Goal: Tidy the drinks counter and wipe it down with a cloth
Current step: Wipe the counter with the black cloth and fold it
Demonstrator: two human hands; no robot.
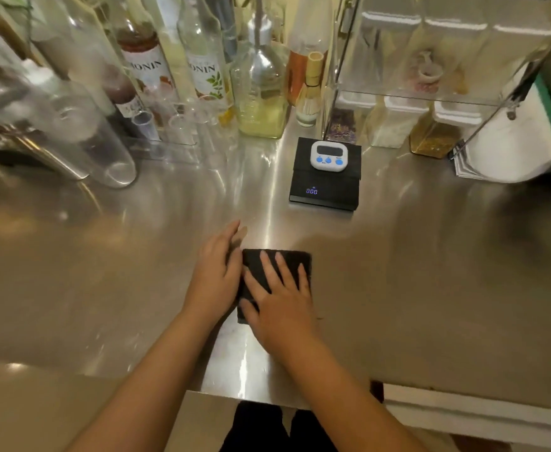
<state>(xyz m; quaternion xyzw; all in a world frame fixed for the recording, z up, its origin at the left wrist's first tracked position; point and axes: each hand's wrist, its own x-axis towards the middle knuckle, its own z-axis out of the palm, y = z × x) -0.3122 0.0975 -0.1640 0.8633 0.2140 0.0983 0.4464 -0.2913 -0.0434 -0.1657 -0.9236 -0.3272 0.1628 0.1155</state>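
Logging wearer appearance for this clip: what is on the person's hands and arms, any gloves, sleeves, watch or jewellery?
Nothing worn shows. The left hand and right hand have no gloves, and no ring, watch or bracelet can be made out. The left forearm and right forearm have no sleeve right down to the picture's bottom edge. No markings show.

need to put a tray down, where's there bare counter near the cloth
Bare counter stretches left of the cloth, up to the bottles. Another wide patch lies right of the cloth, in front of the jars. The back is crowded: bottles, scale, jars.
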